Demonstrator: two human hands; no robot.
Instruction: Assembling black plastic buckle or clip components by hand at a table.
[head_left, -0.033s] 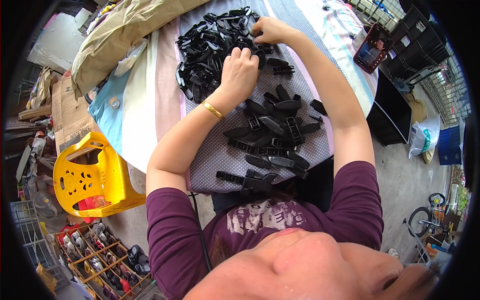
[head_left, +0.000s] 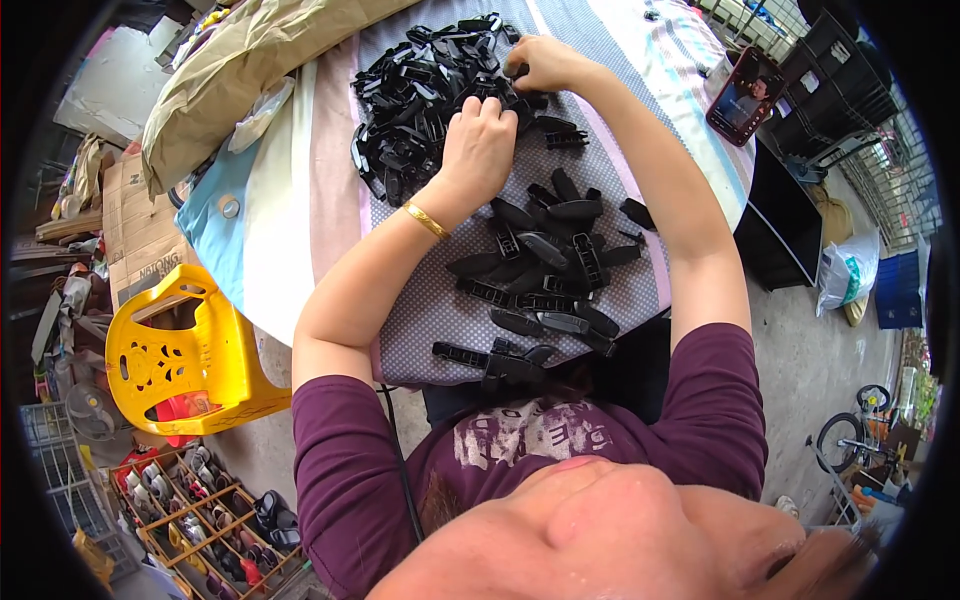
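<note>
A big heap of glossy black plastic clip-like pieces [head_left: 415, 95] lies at the far middle of the table. My left hand [head_left: 480, 145], wearing a gold bracelet, is at the heap's near right side with its fingers curled down; what they hold is hidden behind the hand. At the heap's right edge, my right hand [head_left: 548, 65] pinches a small black plastic piece [head_left: 520, 71] between thumb and fingers. Nearer to me is a looser pile of black clip-like pieces [head_left: 545, 250], some smooth and oval, others with ladder-like undersides. A few black pieces [head_left: 565, 135] lie between the two groups.
The cloth-covered table [head_left: 335, 170] has brown paper [head_left: 250, 70] over its far left. A phone [head_left: 747, 95] showing a picture stands at the right. A yellow plastic chair [head_left: 190, 350] is to the left, with a shoe rack [head_left: 200, 520] below. Black crates [head_left: 825, 80] are at far right.
My right hand has shifted very slightly, and the dark piece at its fingertips shows more plainly. My left hand has barely moved, and both piles look the same.
</note>
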